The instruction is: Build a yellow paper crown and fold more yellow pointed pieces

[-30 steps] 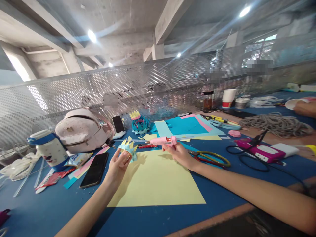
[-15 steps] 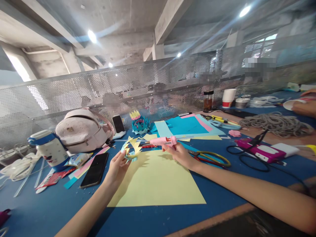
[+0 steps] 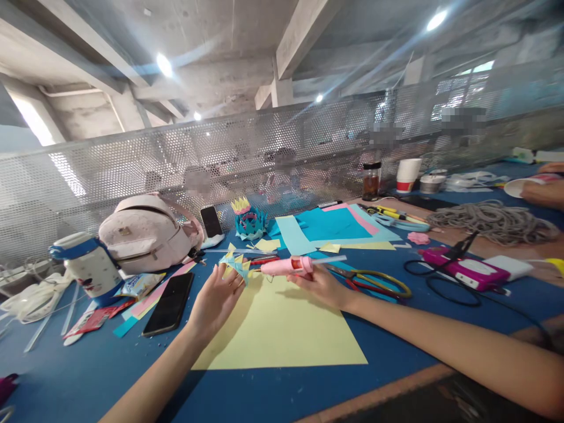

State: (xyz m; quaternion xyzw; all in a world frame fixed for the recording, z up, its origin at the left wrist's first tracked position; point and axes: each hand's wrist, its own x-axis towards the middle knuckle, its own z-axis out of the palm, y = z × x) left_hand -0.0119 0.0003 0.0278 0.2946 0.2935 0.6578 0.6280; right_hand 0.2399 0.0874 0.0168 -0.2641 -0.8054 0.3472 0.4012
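Paper band (image 3: 237,267), curved, pale blue and yellow, is sitting in the left hand's grip (image 3: 219,302), at nine o'clock from the pink plastic glue gun (image 3: 286,267) the right hand (image 3: 321,284) is holding. They are sitting close, so one slip could be burning skin.

This looks like a craft workroom set up in a bare concrete hall. Heavy beams (image 3: 304,41) and bright lights (image 3: 164,64) run overhead, and a perforated metal screen (image 3: 247,150) stands along the far side. On the blue table (image 3: 88,376) are a pink glue gun (image 3: 288,267), scissors (image 3: 381,283) to the right and coloured paper (image 3: 341,225) farther back.
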